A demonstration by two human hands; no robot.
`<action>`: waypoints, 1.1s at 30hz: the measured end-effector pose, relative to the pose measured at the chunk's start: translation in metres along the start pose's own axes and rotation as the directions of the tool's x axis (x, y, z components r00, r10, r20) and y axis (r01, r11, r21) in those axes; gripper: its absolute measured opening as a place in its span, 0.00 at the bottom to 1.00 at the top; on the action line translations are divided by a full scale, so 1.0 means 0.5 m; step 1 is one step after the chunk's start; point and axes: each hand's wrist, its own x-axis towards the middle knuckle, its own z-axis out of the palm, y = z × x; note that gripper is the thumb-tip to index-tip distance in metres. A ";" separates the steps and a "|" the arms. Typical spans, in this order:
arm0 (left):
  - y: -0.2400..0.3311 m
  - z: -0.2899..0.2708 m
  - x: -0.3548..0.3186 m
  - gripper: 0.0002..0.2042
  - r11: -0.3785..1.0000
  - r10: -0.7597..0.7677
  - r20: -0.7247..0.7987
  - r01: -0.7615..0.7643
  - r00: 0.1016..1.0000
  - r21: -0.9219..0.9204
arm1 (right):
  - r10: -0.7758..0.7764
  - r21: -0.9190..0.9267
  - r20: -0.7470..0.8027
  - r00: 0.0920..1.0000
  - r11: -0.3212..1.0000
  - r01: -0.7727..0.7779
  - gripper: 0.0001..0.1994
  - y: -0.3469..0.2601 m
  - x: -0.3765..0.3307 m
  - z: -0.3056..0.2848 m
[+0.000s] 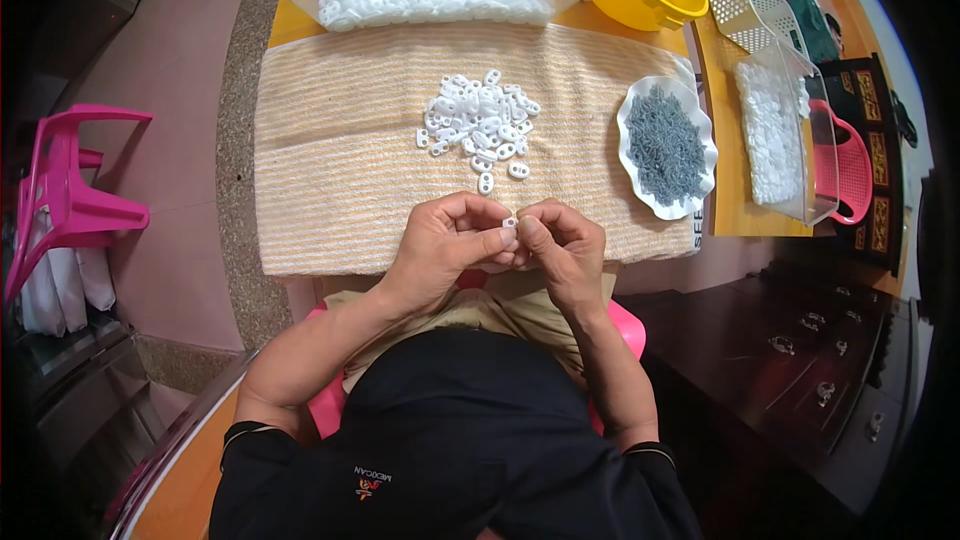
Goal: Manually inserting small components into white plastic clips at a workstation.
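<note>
Both hands meet over the near edge of the striped cloth (330, 160): the left hand (450, 240) and right hand (560, 245) pinch one small white plastic piece (509, 223) between their fingertips. Judging by the loose pile of white pieces (480, 120) beyond and the full dish of small grey parts (663, 145), most of the work seems left; no finished pile is plainly visible.

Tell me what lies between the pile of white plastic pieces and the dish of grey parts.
Head view: only bare striped cloth lies between the white pile and the grey-filled dish.
</note>
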 end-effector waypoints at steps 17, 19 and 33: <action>-0.003 -0.002 0.002 0.06 1.000 0.019 -0.010 -0.019 1.000 0.007 | -0.033 -0.029 0.137 0.990 0.999 0.038 0.06 -0.014 0.005 -0.009; -0.001 0.001 0.000 0.06 0.999 0.036 -0.015 -0.036 0.999 0.018 | -0.054 -0.043 0.128 0.990 0.997 0.060 0.06 -0.012 0.002 -0.009; 0.007 0.003 -0.006 0.07 0.984 0.104 -0.016 -0.101 0.994 0.144 | 0.027 -0.184 0.202 0.979 0.983 0.011 0.06 -0.026 0.006 -0.014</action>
